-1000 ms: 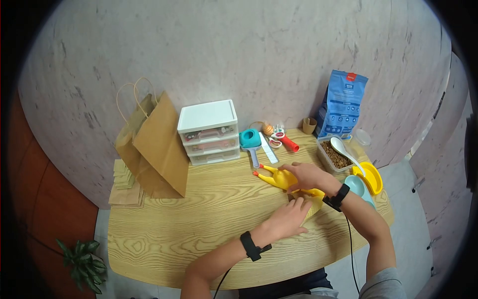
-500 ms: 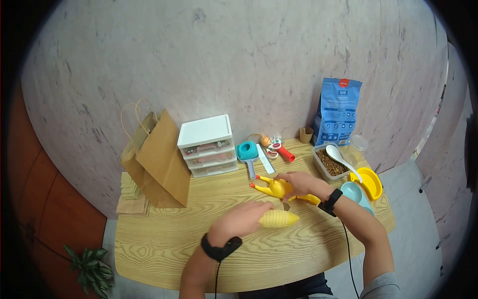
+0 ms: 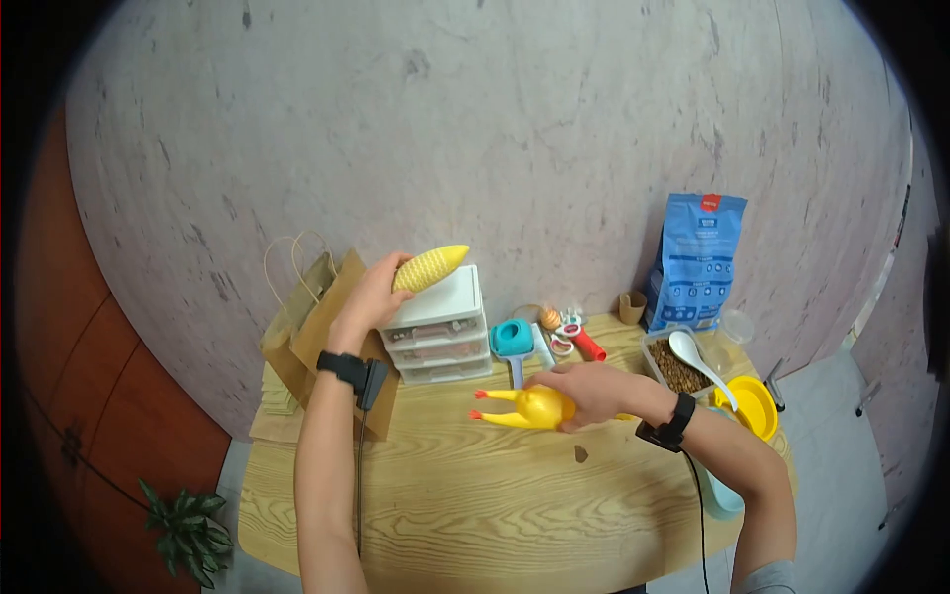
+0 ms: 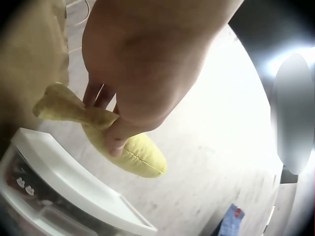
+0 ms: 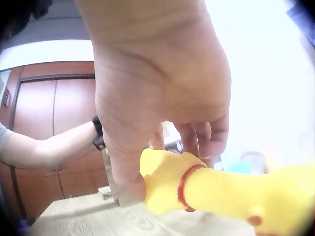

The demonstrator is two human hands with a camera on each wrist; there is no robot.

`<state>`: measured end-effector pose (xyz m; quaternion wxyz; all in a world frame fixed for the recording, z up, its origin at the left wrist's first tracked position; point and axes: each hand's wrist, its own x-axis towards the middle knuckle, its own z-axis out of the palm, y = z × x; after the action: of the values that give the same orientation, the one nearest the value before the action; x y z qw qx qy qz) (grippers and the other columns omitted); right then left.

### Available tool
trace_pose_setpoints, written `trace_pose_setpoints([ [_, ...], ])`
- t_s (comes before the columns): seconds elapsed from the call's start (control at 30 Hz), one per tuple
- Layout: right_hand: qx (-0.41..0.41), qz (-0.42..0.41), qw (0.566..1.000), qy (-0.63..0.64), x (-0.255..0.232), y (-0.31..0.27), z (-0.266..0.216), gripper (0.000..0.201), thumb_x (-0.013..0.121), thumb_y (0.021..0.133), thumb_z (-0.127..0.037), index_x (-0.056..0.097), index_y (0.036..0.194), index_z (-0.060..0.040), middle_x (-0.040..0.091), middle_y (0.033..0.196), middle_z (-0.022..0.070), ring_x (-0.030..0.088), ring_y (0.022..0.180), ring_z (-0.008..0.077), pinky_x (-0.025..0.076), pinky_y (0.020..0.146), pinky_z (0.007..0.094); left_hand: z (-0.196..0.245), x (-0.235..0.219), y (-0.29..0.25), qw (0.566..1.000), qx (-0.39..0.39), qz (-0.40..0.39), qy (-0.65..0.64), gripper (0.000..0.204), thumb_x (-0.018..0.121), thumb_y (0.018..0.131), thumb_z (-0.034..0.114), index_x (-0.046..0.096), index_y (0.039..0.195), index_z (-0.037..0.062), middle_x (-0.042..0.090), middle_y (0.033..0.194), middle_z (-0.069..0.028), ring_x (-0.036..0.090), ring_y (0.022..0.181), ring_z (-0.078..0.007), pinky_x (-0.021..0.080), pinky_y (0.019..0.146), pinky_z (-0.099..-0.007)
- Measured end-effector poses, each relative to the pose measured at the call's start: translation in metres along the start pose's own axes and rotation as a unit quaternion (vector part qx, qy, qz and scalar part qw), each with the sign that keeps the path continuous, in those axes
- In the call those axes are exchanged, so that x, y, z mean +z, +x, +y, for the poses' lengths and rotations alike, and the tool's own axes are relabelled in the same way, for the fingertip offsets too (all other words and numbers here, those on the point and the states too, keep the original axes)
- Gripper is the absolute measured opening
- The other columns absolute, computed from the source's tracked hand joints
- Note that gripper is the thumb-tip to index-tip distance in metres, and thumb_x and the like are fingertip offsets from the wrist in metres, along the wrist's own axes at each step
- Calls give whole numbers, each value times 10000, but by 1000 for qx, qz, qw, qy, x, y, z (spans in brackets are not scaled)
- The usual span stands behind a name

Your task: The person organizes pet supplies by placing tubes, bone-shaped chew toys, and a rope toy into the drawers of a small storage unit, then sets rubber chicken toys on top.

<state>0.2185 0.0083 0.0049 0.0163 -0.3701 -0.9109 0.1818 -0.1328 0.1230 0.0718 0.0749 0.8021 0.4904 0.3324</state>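
My left hand (image 3: 368,297) holds a yellow corn-shaped plush toy (image 3: 431,267) up beside the paper bag, over the white drawer unit (image 3: 450,300). In the left wrist view, thumb and fingers pinch the plush toy (image 4: 145,157) round its middle; its narrow end flares out beyond the hand. My right hand (image 3: 592,394) grips a yellow rubber chicken (image 3: 539,408) above the table's middle, its red-tipped feet pointing left. A red band circles the rubber chicken (image 5: 221,191) in the right wrist view, with my thumb on one side and fingers on the other.
A brown paper bag (image 3: 332,322) stands at the left. A blue food bag (image 3: 698,262), a tub of kibble (image 3: 676,368) with a white spoon (image 3: 701,368) and a yellow bowl (image 3: 757,408) are on the right. Scissors (image 3: 562,342) lie behind the chicken. A small brown scrap (image 3: 581,453) lies in front.
My left hand has carried the plush toy from beside the chicken up and left to the drawer unit. The right hand now lifts the chicken, moved slightly left.
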Motion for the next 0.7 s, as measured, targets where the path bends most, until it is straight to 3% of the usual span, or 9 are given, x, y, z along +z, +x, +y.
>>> trace_pose_setpoints([
  [0.07,-67,70,995,-18,-29,22,-10,780,829,720,-202,468,1410,-221,622,1161,172,624,1093,370,526,906,454,-13,1,23,998,-8,-16,64,491,742,811,23,544,1260,30,629,1221,-195,593,1175,-361,480,1006,-426],
  [0.2,-84,133,986,-50,-85,77,-26,769,823,722,-157,487,1411,-220,619,1164,174,629,1083,370,528,907,449,-43,16,59,990,44,-9,132,506,763,800,50,548,1258,46,621,1217,-178,580,1179,-365,477,1006,-425],
  [0.27,-88,157,981,-71,-93,113,-17,760,819,718,-118,502,1405,-195,630,1160,176,632,1083,368,531,906,444,-45,21,65,978,-19,-30,207,513,792,777,86,576,1242,62,609,1216,-164,564,1187,-367,472,1005,-424],
  [0.33,-79,147,983,-76,-96,145,-15,766,812,720,-107,487,1410,-163,637,1159,178,633,1084,369,530,910,444,-57,18,73,977,-49,-44,202,456,807,771,122,627,1185,59,644,1181,-155,611,1133,-336,500,964,-400],
  [0.4,-72,135,986,-73,-92,172,-16,772,806,721,-96,471,1416,-131,643,1159,180,634,1084,371,529,915,443,-83,9,78,992,-118,-41,20,367,795,795,143,667,1123,37,686,1115,-147,654,1055,-279,523,917,-377],
  [0.43,-66,150,985,-61,-89,183,-16,763,798,724,-83,460,1408,-100,650,1148,184,635,1082,375,529,916,443,-81,-3,76,992,-114,-56,-4,324,764,836,178,678,1101,13,713,1044,-136,667,997,-238,534,880,-363],
  [0.5,-72,194,977,-46,-82,199,-15,710,750,752,-46,431,1386,-46,658,1134,207,641,1073,378,530,912,448,-79,-24,71,993,-110,-47,0,313,746,853,192,679,1098,9,713,1038,-133,666,996,-233,534,882,-364],
  [0.63,-50,220,974,-32,-62,229,-12,642,732,792,-80,471,1378,-63,649,1196,200,646,1074,381,533,910,454,-61,-50,55,994,-104,-8,18,269,685,908,206,685,1097,14,707,1034,-105,651,982,-207,520,887,-352],
  [0.7,-50,264,963,-34,-55,228,-10,490,679,832,-87,536,1297,-31,657,1117,207,646,1066,373,528,917,444,-46,-56,48,994,-108,-4,27,252,672,927,201,685,1104,22,700,1038,-83,632,985,-186,507,895,-339],
])
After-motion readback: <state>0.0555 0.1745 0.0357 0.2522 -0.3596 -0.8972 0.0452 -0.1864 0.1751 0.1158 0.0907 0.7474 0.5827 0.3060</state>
